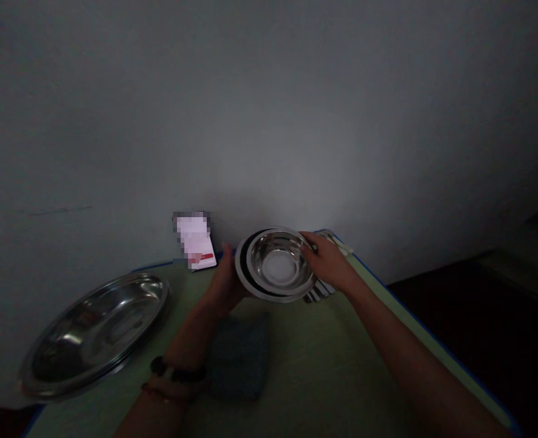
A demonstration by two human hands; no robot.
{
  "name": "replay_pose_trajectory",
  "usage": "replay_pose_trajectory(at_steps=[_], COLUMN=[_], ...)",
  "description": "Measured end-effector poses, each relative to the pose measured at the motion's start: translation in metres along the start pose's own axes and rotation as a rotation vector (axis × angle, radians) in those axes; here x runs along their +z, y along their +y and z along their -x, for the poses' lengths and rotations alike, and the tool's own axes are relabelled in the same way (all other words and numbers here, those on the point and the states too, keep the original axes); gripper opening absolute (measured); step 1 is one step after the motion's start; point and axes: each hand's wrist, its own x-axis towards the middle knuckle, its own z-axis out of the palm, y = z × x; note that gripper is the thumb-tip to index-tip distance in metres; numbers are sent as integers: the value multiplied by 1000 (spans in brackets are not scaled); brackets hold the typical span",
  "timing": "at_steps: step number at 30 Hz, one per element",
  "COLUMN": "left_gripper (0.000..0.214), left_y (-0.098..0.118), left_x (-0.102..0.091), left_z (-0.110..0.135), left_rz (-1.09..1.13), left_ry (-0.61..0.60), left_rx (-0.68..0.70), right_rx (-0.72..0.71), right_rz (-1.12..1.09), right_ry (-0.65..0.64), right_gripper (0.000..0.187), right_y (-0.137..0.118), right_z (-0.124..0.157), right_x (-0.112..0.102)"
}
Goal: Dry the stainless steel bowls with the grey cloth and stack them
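Note:
Two shiny steel bowls are held above the table, the smaller bowl (280, 267) sitting inside the larger bowl (242, 267), with a dark gap between their rims on the left. My right hand (326, 258) grips the right side of the smaller bowl, thumb over the rim. On the left, my left hand (225, 283) supports the larger bowl, its thumb raised beside the rim and its fingers hidden beneath. Behind and under my right hand, several pieces of cutlery (321, 292) lie on the table, partly covered by the bowls.
Large oval steel trays (100, 328), seemingly stacked, rest on the left of the green table (314, 371). A lit phone (198, 243) leans against the grey wall (269, 121). A dark folded cloth (239, 356) lies near my left forearm. The table's blue edge (414, 325) runs along the right.

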Motion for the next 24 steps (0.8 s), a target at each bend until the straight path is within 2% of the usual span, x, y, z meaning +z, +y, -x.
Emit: replay_pose_trajectory(at_steps=[3, 6, 9, 12, 15, 17, 20, 22, 24], left_gripper=[67, 54, 46, 37, 37, 38, 38, 37, 39], left_y=[4, 3, -3, -17, -38, -50, -59, -60, -59], left_x=[11, 28, 49, 70, 90, 101, 112, 117, 119], left_z=[5, 12, 17, 16, 8, 0, -9, -11, -9], left_rz=[30, -116, -361, -603, -718, -801, -891, -920, -967], left_ry=[-44, -79, -108, -188, -273, -313, -357, -354, -324], left_rx=[1, -10, -7, -83, -147, -152, -138, -117, -55], right_rx=[31, 62, 112, 133, 197, 260, 316, 336, 341], right_rz=[93, 211, 307, 381, 462, 507, 542, 558, 596], right_ry=[-24, -79, -180, -335, -499, -546, -549, -536, -468], right_gripper=[37, 30, 28, 24, 20, 18, 16, 19, 26], right_y=[9, 22, 34, 43, 53, 62, 76, 81, 78], right_z=[2, 8, 16, 28, 40, 48, 56, 60, 63], right_x=[-5, -18, -43, -78, -107, -117, -119, -113, -104])
